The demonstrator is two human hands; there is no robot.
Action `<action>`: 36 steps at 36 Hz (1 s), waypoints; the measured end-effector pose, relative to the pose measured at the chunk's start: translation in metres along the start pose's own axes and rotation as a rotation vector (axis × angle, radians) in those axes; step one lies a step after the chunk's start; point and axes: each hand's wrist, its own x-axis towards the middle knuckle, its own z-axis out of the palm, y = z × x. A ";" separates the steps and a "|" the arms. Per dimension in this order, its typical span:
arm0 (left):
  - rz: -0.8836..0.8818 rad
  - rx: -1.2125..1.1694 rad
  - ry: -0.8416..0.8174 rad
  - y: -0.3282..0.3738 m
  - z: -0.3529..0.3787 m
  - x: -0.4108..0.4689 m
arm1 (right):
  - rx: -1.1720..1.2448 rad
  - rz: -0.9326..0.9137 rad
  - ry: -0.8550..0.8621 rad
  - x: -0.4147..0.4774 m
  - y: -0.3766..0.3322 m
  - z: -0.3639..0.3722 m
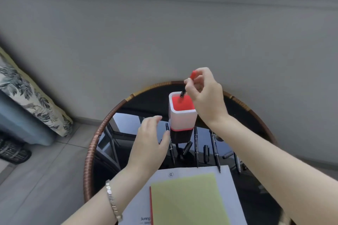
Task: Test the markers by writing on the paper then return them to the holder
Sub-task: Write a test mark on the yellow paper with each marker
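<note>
A white holder [182, 119] with a red inside stands at the middle of a round glass table [128, 128]. My right hand [204, 95] pinches a red-capped marker [187, 84] above it, and the marker's lower end dips into the holder's mouth. My left hand [150, 142] hovers just left of the holder, fingers relaxed, holding nothing. Several black markers [196, 145] lie on the glass in front of the holder. A yellow-green paper pad [188, 201] lies on a white sheet [161, 175] at the near edge.
The table has a woven brown rim [89, 157] and stands against a grey wall. A patterned cushion [31, 97] leans at the left, with a dark slipper [12, 151] on the tiled floor below it.
</note>
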 end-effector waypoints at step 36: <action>0.208 0.001 -0.330 -0.006 0.000 -0.091 | 0.446 0.514 -0.339 -0.157 0.001 0.003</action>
